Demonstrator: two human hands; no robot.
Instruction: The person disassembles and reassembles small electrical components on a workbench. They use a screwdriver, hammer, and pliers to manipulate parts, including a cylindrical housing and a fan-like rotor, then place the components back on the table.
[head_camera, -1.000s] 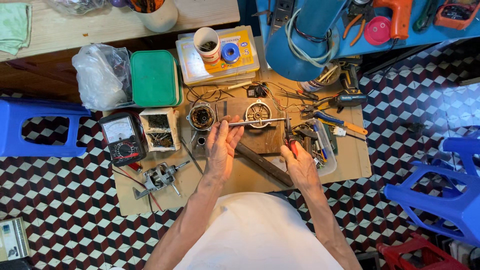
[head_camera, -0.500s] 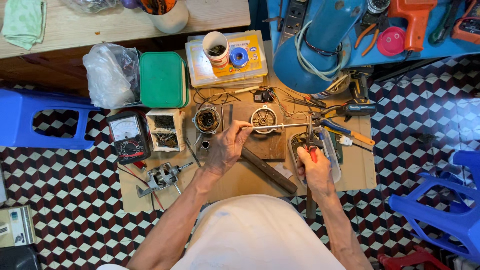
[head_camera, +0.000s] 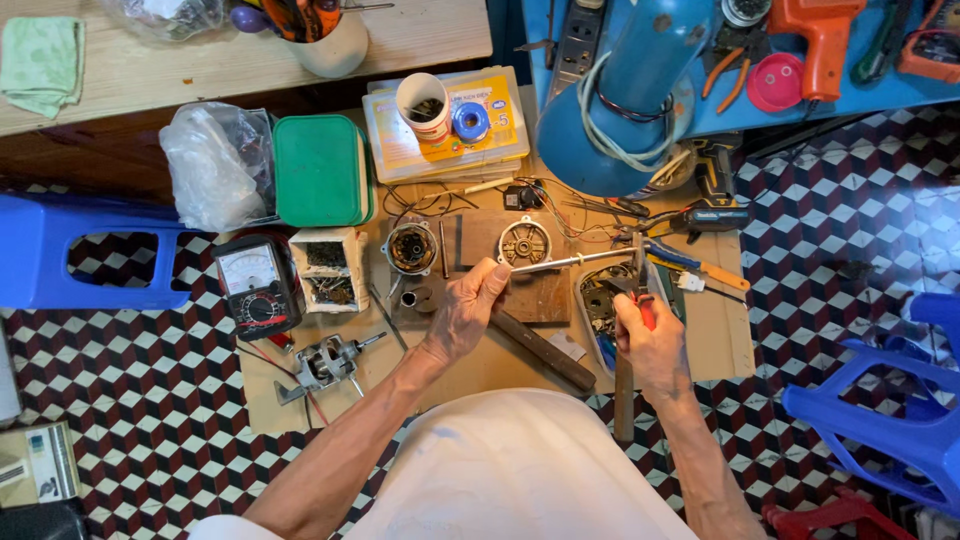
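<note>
Left hand (head_camera: 462, 312) pinching one end of a thin metal rod (head_camera: 585, 261), held level over the wooden board (head_camera: 540, 290). Right hand (head_camera: 650, 335) closed on red-handled pliers (head_camera: 640, 300) at the far end. Probably stiff, light, slick; best gripped near the ends.

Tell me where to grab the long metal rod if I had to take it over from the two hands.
Grip the metal rod at its bare middle, coming down from above. It lies nearly level above the board, the left hand pinching one end and the right hand working pliers at the other, so only mid-span is free.
</note>
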